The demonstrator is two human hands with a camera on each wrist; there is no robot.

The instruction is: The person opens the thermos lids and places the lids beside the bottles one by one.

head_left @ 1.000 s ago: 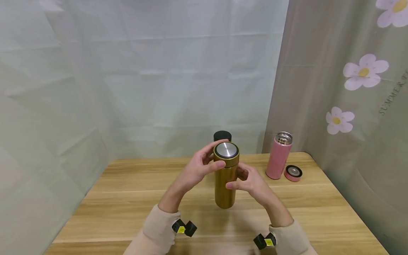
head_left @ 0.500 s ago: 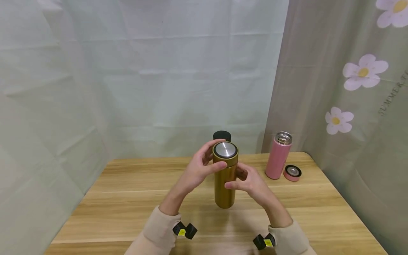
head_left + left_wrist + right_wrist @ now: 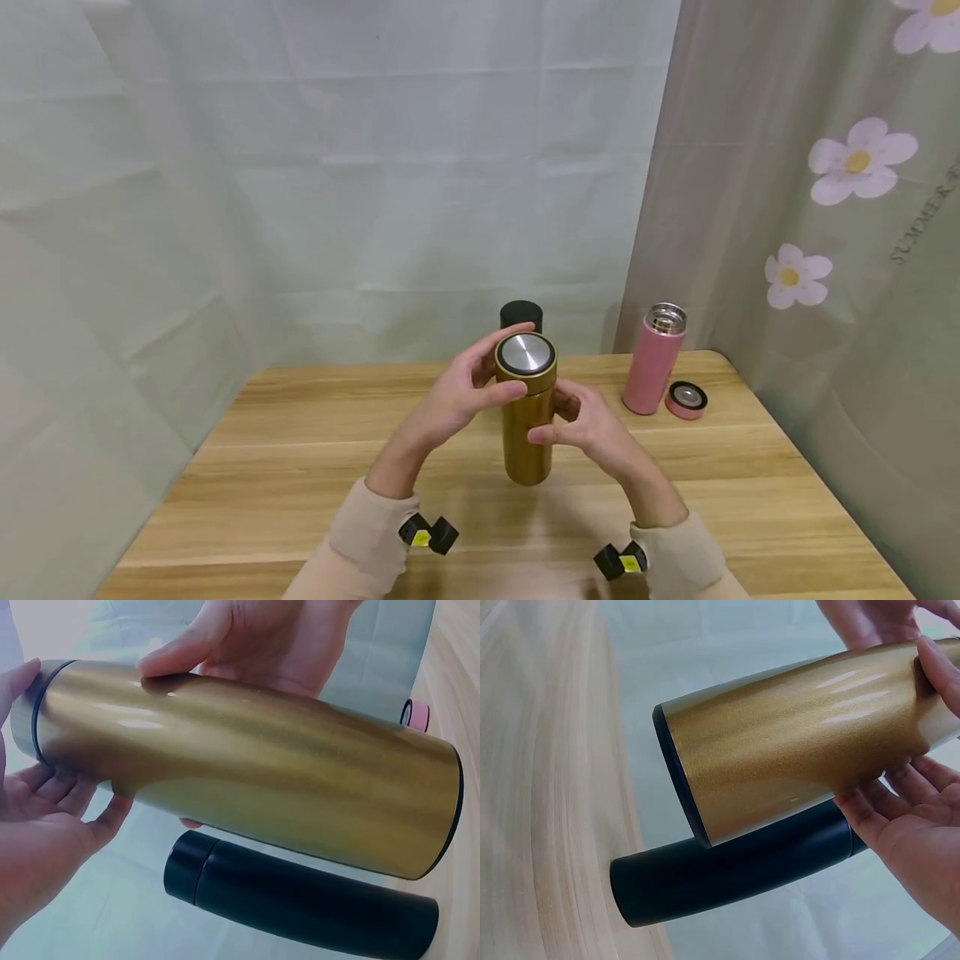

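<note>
A gold thermos bottle (image 3: 528,446) is held upright in front of me by both hands, its base lifted off the table in the wrist views. My left hand (image 3: 461,396) grips the lid (image 3: 526,354), which has a brushed silver disc on top; the thumb lies on the near side and the fingers go round the far side. Lower down, my right hand (image 3: 592,429) holds the body just under the lid, thumb in front and fingers curled behind. The lid sits on the bottle, with a dark seam (image 3: 46,712) between them in the left wrist view.
Behind the gold bottle stands a black thermos (image 3: 727,874), mostly hidden in the head view. A pink thermos (image 3: 652,371) without its lid stands at the back right. Beside it the pink lid (image 3: 687,400) lies underside up on the wooden table (image 3: 300,467). Curtains enclose the table.
Both hands keep their hold on the gold thermos. Its lid end has shifted slightly left along with my left hand, and the head view has tilted a little downward.
</note>
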